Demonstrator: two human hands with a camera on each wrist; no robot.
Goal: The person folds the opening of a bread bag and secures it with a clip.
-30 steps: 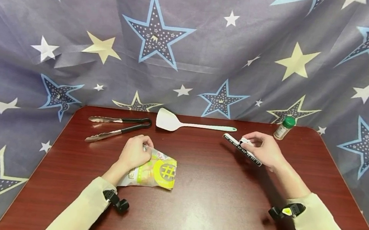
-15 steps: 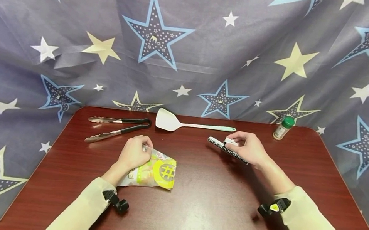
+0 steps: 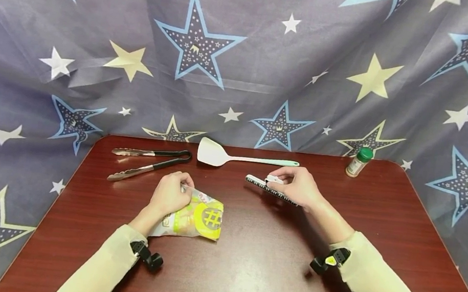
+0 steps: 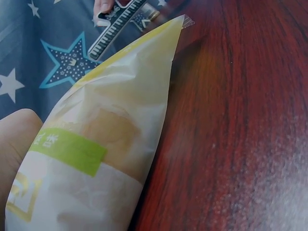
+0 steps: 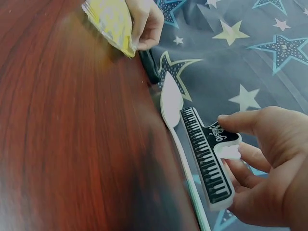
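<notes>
Your left hand [image 3: 171,193] is gripping the top edge of the yellow and white plastic snack bag [image 3: 200,218], and it is pressing the bag flat on the dark red wooden surface [image 3: 253,267], near the left middle. This hand and the bag are staying in the same place as a second ago.

Your right hand [image 3: 297,186] is holding the long black and white clip with piano keys printed on it [image 3: 268,189], thumb on top and fingers curled below, as the right wrist view is showing [image 5: 208,156]. The clip is now hanging just above the surface, in front of the white spatula with the pale green handle [image 3: 239,158]. One second ago it was further right, close to the small spice jar with the green lid [image 3: 359,162]. So the clip is travelling left, toward the bag, and the gap between them is getting smaller, but they are still apart.

The black and steel tongs [image 3: 148,159] are lying at the far left, untouched.
</notes>
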